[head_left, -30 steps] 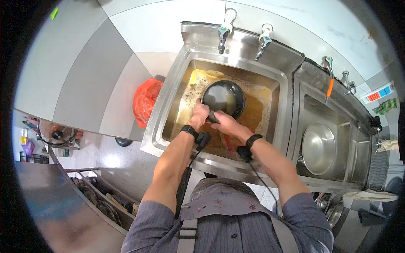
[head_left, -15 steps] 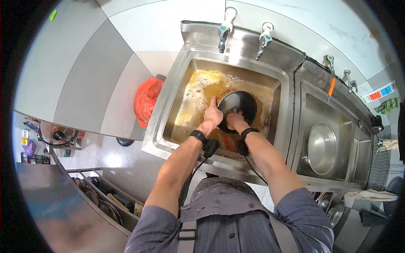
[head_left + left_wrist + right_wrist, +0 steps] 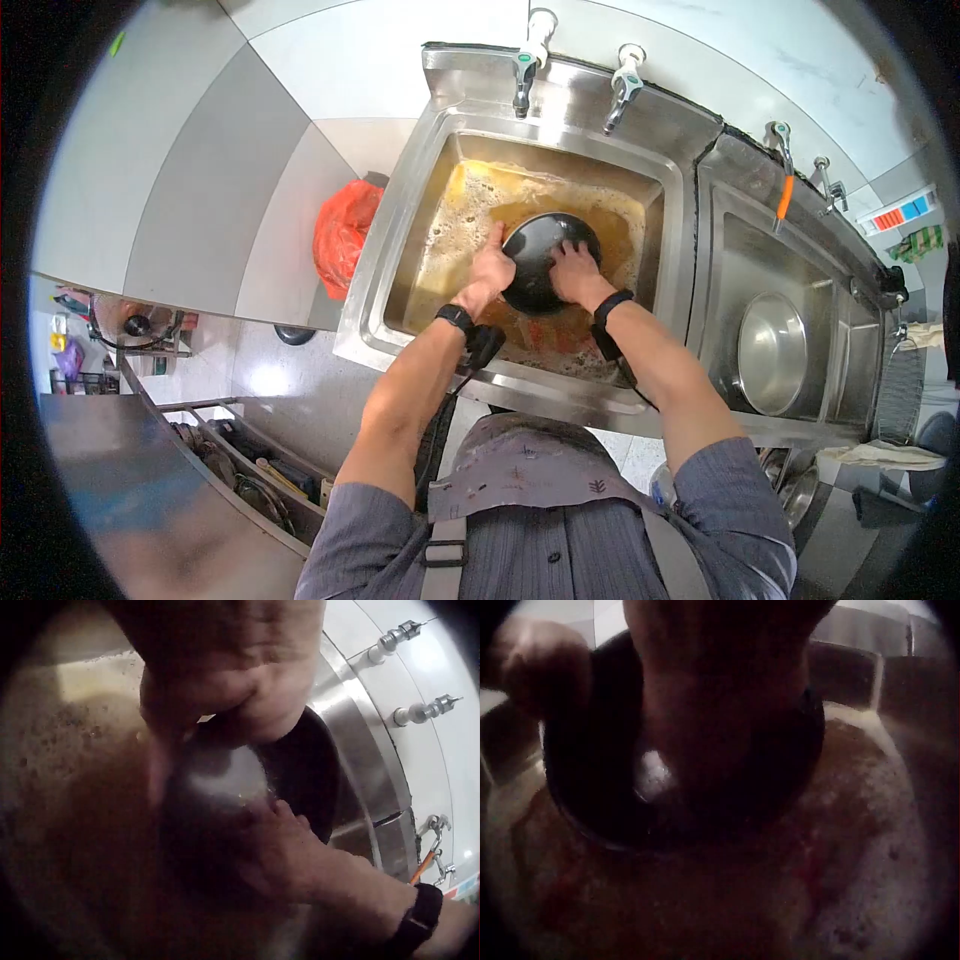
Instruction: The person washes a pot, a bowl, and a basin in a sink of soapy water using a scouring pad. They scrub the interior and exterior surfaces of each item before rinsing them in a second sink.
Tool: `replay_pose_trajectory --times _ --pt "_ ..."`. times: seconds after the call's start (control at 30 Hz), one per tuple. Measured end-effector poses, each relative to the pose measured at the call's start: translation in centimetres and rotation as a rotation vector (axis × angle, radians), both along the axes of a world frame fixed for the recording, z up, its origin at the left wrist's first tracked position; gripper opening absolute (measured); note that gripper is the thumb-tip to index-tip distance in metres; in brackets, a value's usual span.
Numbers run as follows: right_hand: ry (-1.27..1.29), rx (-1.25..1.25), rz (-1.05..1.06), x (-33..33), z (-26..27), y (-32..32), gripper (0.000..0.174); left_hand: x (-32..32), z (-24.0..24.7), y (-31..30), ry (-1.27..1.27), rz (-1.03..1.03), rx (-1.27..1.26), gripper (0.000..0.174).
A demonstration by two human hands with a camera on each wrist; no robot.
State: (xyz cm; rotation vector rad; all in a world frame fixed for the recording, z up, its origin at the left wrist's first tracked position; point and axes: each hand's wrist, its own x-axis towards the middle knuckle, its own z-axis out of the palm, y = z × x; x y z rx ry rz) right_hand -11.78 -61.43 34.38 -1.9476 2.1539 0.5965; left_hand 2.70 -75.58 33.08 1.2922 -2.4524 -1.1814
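Note:
In the head view a black frying pan (image 3: 535, 290) is held tilted over the soapy brown water of the left sink basin. My left hand (image 3: 490, 270) grips the pan's left rim, its index finger pointing up along the edge. Inside the pan, my right hand (image 3: 575, 273) presses its spread fingers on the dark surface. The left wrist view shows the right hand (image 3: 289, 851) against the pan's inside, beside a bright wet reflection. In the dim right wrist view, the pan's round rim (image 3: 641, 851) surrounds the right hand, whose fingertips are hidden in shadow.
A steel sink (image 3: 380, 335) frames the foamy water, with something red under the surface. Two taps (image 3: 523, 85) stick out above it. A large steel bowl (image 3: 772, 355) sits in the right basin. An orange-red plastic bag (image 3: 343, 240) hangs at the left.
Both hands were together at the pan's handle. The pan has since turned and moved right, the left hand shifting to its rim and the right hand into it, now farther right.

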Motion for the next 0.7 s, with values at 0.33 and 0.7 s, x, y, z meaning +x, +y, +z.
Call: replay_pose_trajectory --times 0.33,0.7 --pt "-0.656 -0.234 -0.650 2.4 -9.5 -5.0 0.036 -1.5 3.4 1.4 -0.006 0.036 0.136 0.076" --pt "-0.367 -0.056 -0.133 3.5 1.0 0.0 0.049 -0.9 4.2 -2.6 0.035 0.055 0.394 0.069"
